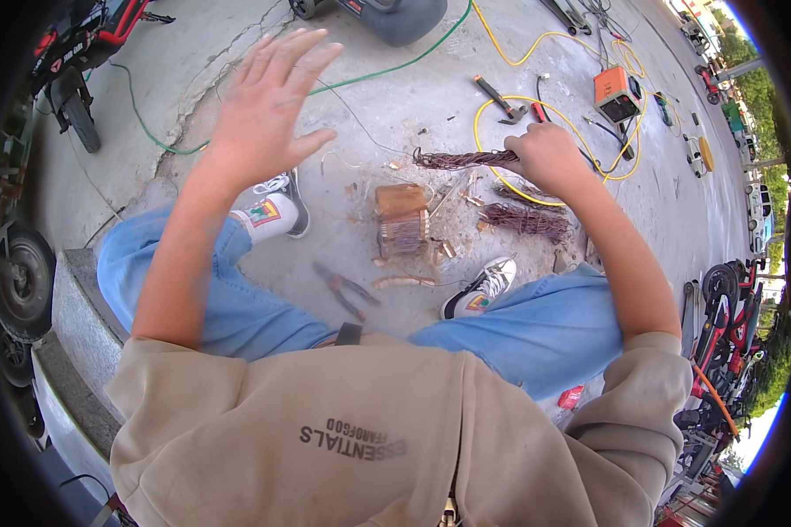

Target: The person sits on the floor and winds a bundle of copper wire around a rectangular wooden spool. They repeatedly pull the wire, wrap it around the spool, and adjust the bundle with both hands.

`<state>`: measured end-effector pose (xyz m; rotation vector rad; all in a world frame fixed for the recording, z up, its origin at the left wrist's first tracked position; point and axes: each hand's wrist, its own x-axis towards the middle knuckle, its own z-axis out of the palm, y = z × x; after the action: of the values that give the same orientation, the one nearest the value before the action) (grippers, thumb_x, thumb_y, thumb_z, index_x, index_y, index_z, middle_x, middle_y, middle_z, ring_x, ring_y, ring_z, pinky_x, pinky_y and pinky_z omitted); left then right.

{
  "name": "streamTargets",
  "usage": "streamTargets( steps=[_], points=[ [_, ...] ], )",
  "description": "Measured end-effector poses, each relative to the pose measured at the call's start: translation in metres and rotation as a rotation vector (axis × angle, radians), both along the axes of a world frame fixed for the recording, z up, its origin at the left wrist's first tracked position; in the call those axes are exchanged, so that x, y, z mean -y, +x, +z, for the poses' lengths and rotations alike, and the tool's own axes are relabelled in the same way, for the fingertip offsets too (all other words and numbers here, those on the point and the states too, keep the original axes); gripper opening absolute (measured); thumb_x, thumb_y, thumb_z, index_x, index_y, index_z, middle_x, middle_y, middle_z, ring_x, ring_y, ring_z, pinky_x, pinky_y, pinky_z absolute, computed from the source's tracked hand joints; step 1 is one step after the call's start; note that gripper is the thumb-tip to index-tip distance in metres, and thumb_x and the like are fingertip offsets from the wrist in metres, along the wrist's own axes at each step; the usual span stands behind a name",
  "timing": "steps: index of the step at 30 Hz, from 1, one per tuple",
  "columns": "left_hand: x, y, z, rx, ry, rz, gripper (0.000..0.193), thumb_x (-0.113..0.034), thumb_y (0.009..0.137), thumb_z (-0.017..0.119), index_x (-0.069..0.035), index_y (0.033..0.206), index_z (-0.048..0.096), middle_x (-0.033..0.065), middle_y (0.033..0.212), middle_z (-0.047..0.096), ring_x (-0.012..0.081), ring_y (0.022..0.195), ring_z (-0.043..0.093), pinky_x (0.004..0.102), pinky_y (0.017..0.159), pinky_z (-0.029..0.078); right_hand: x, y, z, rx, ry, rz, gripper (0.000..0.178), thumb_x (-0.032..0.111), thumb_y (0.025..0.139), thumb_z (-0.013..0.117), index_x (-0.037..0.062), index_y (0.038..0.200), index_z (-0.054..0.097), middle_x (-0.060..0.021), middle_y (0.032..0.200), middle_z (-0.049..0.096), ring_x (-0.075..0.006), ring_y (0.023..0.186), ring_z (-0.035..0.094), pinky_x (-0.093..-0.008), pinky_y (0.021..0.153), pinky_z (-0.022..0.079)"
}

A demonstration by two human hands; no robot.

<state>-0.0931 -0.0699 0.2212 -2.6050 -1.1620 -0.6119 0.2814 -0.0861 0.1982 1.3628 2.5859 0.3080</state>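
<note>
Passage is left over the floor [338, 233] between the left shoe [297, 206] and the wire-wound block [402, 230], though its near end is obstructed by pliers [336, 283]. Around the right grip [547, 158], room is narrowed by the held wire bundle [466, 160], a hammer [499, 99], a yellow cord [476, 130] and a second bundle [527, 220].

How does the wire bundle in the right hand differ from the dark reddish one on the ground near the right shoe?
The held bundle is gripped in the right hand; the ground bundle lies untouched on the pavement.
The held bundle looks slimmer; the ground bundle looks thicker.
Both are dark reddish-brown bunches of many thin strands.
</note>
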Motion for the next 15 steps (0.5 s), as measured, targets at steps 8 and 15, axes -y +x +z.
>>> streamTargets(
  steps=[8,15],
  points=[
    [-0.024,0.075,-0.050,-0.089,-0.810,-0.090,0.061,-0.042,0.091,0.059,-0.001,0.134,0.045,0.0133,0.089,0.068,0.0327,0.101,0.061,0.0443,0.087,0.050,0.001,-0.001,0.028,-0.227,0.041,-0.056,0.038,0.047,0.082,0.067,0.0095,0.079,0.065,-0.0121,0.066,0.062,-0.0324,0.069,0.062,-0.0449,0.063,0.048],
    [-0.005,0.103,-0.055,1.719,-1.585,-0.106,0.046,-0.035,0.104,0.032,0.003,0.113,0.056,0.0120,0.085,0.066,0.0267,0.090,0.062,0.0369,0.077,0.052,0.015,-0.040,-0.003,-0.612,-0.347,-0.305,0.052,0.051,0.090,0.060,-0.0003,0.083,0.067,-0.0216,0.065,0.059,-0.0374,0.062,0.058,-0.0448,0.061,0.045]
  ],
)
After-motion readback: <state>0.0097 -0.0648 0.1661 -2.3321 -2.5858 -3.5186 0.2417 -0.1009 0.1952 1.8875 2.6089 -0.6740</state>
